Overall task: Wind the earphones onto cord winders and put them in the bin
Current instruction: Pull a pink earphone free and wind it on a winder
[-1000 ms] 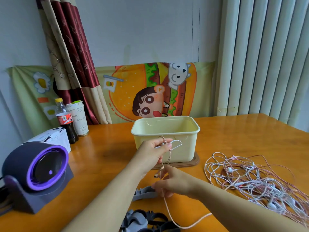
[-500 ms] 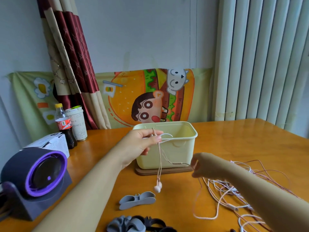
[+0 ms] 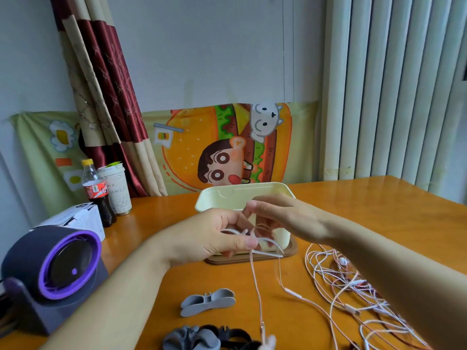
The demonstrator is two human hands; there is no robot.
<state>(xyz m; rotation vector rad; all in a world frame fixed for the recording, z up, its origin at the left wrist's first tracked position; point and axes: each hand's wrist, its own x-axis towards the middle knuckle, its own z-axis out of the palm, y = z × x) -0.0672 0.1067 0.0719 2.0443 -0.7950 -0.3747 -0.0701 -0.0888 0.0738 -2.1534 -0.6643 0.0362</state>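
Your left hand (image 3: 214, 236) pinches a white winder (image 3: 271, 253) between thumb and fingers, in the air just in front of the bin (image 3: 227, 195). Your right hand (image 3: 290, 218) is close beside it, with the fingers curled round the pink cord (image 3: 255, 281) at the winder. From there the cord hangs down to the table (image 3: 379, 210), and its lower end is blurred. The bin stands on a brown base (image 3: 252, 260). A tangle of earphones (image 3: 353, 286) lies on the table under your right forearm. A gray winder (image 3: 207, 301) lies near you, apart from a heap of winders (image 3: 202, 338) at the front edge. A bottle (image 3: 97, 190) and a cup (image 3: 117, 188) stand far left.
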